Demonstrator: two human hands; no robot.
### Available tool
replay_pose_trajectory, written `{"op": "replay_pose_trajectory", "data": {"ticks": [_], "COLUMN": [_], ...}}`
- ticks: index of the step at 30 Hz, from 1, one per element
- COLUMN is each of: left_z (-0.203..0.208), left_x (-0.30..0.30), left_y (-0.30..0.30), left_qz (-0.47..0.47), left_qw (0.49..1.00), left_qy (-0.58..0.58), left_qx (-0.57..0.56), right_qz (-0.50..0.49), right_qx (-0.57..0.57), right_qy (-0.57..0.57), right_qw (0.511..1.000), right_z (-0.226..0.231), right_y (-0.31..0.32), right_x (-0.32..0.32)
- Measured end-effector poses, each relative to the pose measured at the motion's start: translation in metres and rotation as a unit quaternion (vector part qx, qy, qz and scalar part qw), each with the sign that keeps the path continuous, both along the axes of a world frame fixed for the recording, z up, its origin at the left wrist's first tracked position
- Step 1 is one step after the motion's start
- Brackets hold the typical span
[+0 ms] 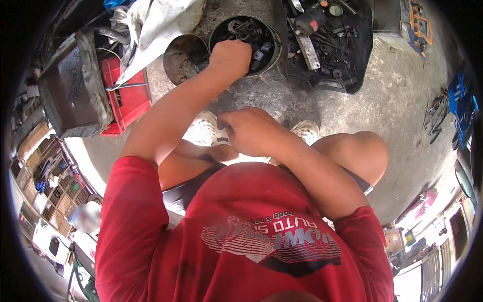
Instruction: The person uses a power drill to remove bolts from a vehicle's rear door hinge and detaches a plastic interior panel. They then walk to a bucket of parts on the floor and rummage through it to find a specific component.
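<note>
My left hand (230, 56) is curled closed over the near edge of a round dark bucket (279, 50). Whatever its fingers might hold is hidden from view. Inside the bucket lie dark, greasy metal parts (245, 30), some of them ring-shaped. My right hand (250, 132) hangs in front of my knees with its fingers bent inward, nearer to me than the bucket. A small dark spot shows by its thumb, too small to name. Against the bucket's left side stands a brownish round container (178, 63), dirty inside.
A black tray (363, 38) of tools and metal parts lies right of the bucket. On the left are a grimy dark pan (75, 95), a red crate (123, 113) and a white sack (161, 25). Loose tools (436, 116) and a blue rack (460, 105) sit far right.
</note>
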State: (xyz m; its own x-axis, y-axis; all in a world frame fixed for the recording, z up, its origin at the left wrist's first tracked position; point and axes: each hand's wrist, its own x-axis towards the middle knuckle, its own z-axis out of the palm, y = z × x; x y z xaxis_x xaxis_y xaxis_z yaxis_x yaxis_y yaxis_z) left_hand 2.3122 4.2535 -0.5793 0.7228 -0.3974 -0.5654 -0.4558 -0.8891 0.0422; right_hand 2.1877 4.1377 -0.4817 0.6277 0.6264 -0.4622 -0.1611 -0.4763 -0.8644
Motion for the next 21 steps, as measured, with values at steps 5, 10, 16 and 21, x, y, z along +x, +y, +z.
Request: {"op": "replay_pose_trajectory", "data": {"ticks": [5, 10, 16, 21], "left_z": [0.031, 0.051, 0.036, 0.076], "left_x": [0.009, 0.024, 0.060, 0.069], "left_y": [0.000, -0.001, -0.009, -0.012], "left_qz": [0.055, 0.057, 0.069, 0.042], "left_qw": [0.997, 0.997, 0.987, 0.996], "left_qy": [0.040, 0.005, -0.066, -0.020], "left_qx": [0.022, -0.056, -0.126, -0.082], "right_qz": [0.004, 0.011, 0.012, -0.001], "right_qx": [0.006, 0.002, 0.005, -0.005], "right_qy": [-0.009, -0.008, -0.022, 0.003], "right_qw": [1.000, 1.000, 1.000, 1.000], "right_z": [0.003, 0.001, 0.003, 0.008], "right_y": [0.000, 0.002, 0.004, -0.001], "right_x": [-0.003, -0.003, -0.006, -0.005]}}
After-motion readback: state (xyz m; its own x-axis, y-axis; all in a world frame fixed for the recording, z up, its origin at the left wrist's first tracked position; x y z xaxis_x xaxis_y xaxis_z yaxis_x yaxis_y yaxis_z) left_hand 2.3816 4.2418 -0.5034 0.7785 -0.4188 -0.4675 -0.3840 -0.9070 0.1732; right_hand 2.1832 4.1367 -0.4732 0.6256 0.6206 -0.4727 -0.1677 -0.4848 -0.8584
